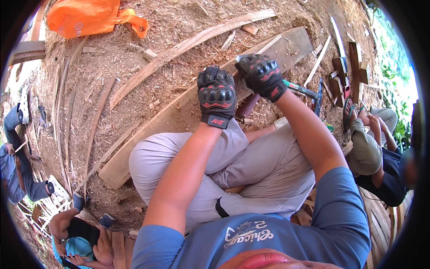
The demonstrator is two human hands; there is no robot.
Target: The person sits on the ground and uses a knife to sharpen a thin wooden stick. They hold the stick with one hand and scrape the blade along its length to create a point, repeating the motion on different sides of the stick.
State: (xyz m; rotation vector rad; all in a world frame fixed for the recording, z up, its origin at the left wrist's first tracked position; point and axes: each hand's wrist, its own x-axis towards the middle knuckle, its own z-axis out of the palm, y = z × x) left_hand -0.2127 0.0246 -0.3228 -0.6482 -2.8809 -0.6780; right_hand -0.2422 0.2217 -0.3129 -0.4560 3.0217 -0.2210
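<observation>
My left hand [216,93], in a black glove with red trim and hard knuckle guards, is closed above a long wooden plank [293,45]. Right beside it, my right hand [263,75] wears the matching glove, its fingers curled, with a small pale tip showing at its far side. What either hand grips is hidden beneath the gloves. Under my right wrist lies a hammer-like tool [317,96] with a green and black handle and a dark metal head. A brown rounded object [247,106] rests between my hands and my crossed legs [264,168].
A curved wooden strip [179,50] lies beyond the plank, on ground covered with shavings. An orange bag [83,18] is at the far left. Wood blocks [355,62] lie at the right. Other people sit at the right [380,148], left [18,170] and lower left [85,237].
</observation>
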